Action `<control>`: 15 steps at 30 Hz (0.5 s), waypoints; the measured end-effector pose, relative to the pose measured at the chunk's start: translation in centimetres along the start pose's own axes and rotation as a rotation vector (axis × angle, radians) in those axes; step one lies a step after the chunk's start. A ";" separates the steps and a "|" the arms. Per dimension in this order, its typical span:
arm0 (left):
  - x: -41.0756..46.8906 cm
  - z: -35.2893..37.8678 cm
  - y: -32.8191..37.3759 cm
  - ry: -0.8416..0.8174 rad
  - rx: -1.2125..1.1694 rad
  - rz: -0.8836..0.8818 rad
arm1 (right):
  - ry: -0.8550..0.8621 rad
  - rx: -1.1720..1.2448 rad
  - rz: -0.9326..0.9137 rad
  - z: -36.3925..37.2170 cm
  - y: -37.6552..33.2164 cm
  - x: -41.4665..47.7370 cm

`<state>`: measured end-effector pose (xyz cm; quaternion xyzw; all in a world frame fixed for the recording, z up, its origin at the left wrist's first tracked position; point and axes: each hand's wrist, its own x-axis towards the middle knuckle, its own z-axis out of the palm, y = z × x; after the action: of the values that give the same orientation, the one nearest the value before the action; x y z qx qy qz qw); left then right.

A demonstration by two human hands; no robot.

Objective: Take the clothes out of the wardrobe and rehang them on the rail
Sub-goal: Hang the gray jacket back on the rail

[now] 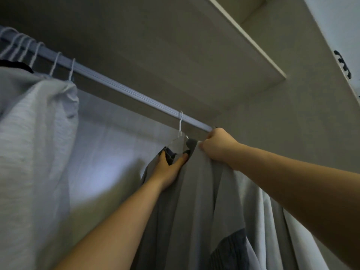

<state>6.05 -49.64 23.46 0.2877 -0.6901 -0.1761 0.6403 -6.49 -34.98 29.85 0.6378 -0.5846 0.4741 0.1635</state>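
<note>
The loose grey cloth garment (194, 201) hangs in the lower centre of the frame from a thin white wire hanger (180, 131), hooked over the pale ribbed metal rail (116, 85) that slants from upper left to centre right. The left hand (169, 169) curls round the darker collar edge just under the hanger. The right hand (216, 145), beside it below the rail's end, is fisted on the shoulder cloth. The fabric looks light, limp and matte, falling in long folds, so it would likely slip off the springy wire if tugged; lifting by the hook seems safer. Bunched pale grey clothes (35, 133) fill the left edge, and a flat beige shelf board (243, 47) crosses the upper right
</note>
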 end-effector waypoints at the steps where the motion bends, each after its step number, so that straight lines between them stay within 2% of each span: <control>1: 0.3 0.0 -0.1 0.006 0.019 0.016 | -0.007 -0.080 -0.029 -0.1 0.1 0.0; 9: 2.7 0.6 -1.3 0.058 0.105 0.079 | -0.030 -0.835 -0.506 0.0 1.5 -1.8; 15: 4.2 3.4 -2.7 0.022 0.151 0.143 | -0.061 -0.981 -0.520 0.4 4.6 -1.2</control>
<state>3.12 -54.78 24.65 0.2871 -0.7132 -0.0740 0.6352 -10.31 -35.81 27.07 0.6236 -0.5644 0.0718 0.5361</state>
